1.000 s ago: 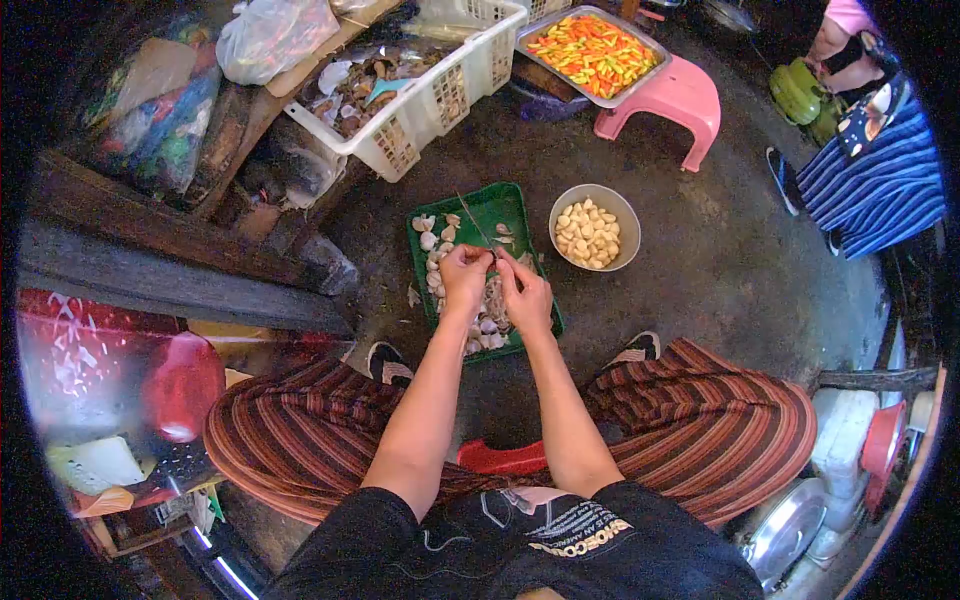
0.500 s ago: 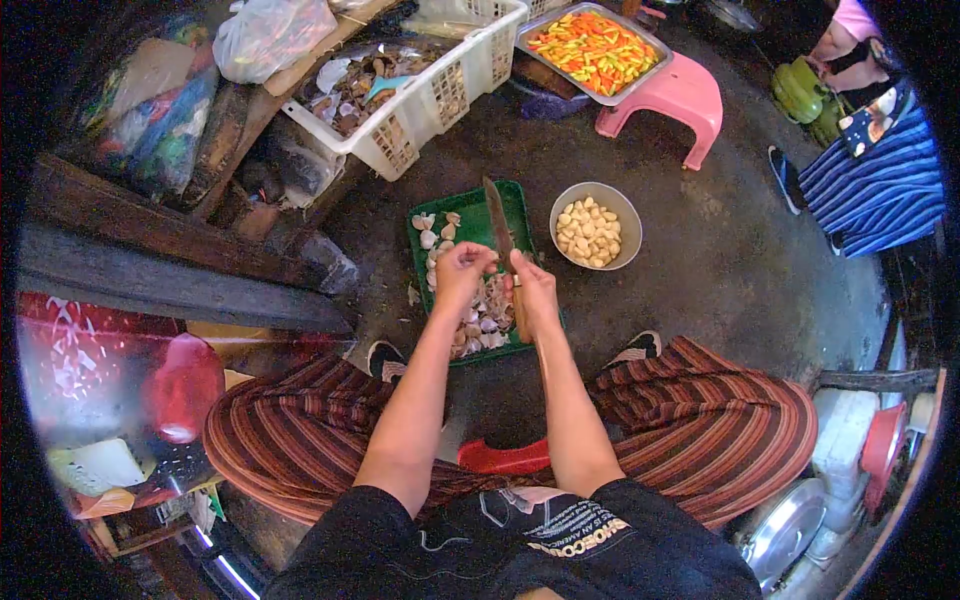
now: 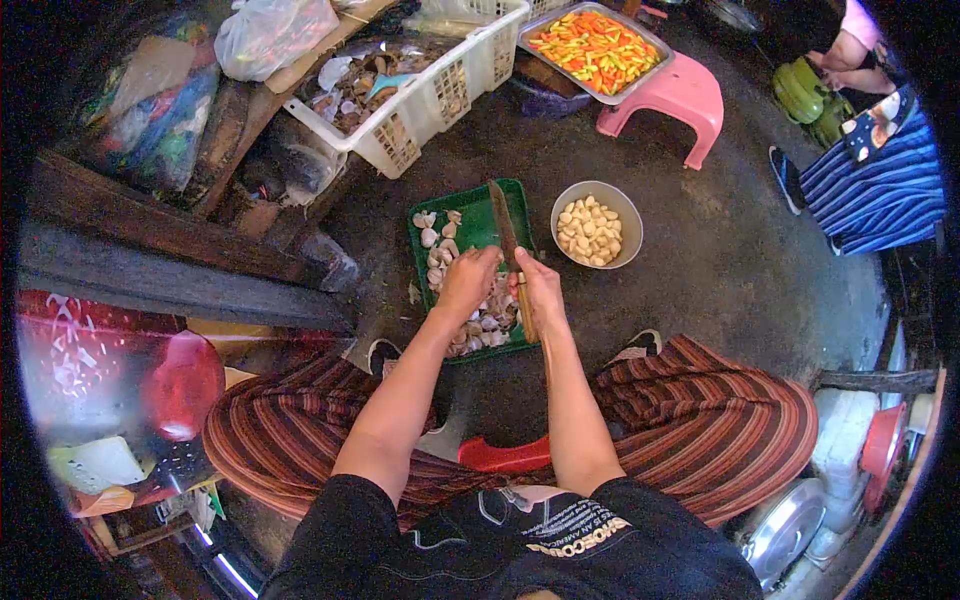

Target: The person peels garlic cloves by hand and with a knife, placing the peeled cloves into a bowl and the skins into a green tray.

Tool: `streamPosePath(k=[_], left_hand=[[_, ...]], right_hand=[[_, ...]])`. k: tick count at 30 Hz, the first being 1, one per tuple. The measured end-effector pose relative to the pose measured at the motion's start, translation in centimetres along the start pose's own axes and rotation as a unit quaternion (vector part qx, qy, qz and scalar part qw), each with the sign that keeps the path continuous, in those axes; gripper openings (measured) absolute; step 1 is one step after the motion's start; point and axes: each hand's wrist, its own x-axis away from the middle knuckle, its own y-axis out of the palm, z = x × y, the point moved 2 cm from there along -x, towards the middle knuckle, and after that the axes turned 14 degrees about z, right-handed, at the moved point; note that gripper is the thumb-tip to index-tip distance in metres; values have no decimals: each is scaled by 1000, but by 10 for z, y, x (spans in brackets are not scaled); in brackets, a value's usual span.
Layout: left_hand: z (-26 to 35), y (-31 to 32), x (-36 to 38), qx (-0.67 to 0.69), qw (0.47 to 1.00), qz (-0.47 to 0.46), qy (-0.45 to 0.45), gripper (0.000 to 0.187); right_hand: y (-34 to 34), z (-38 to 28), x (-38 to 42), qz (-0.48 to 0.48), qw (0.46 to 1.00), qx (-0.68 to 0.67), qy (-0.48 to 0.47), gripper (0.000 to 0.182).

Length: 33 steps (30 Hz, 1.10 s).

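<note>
Left hand (image 3: 468,283) lowered, right hand (image 3: 540,290) gripping knife (image 3: 503,232)

Even, soft daylight brightens the grey concrete floor (image 3: 700,260) at centre with faint shadows, while strong fisheye distortion bends the edges into a black vignette and the periphery blurs slightly.

left hand (image 3: 468,283): fingers curled, lowered | right hand (image 3: 541,290): closed grip

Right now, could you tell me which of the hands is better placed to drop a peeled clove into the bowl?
Probably the right hand: the bowl sits on its side, though it holds the knife. The left hand is farther, over the green tray.
</note>
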Motion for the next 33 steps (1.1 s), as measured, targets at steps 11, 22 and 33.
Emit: streamPosePath(k=[11,22,33], left_hand=[[-5,22,16,445,810,179,-338,19],[-27,16,17,642,582,122,-483,20],[-33,25,19,657,560,102,-495,21]], right_hand=[[-13,21,-12,61,994,79,-54,36],[-12,12,-11,139,838,429,-307,39],[12,-1,8,-84,955,156,-238,40]])
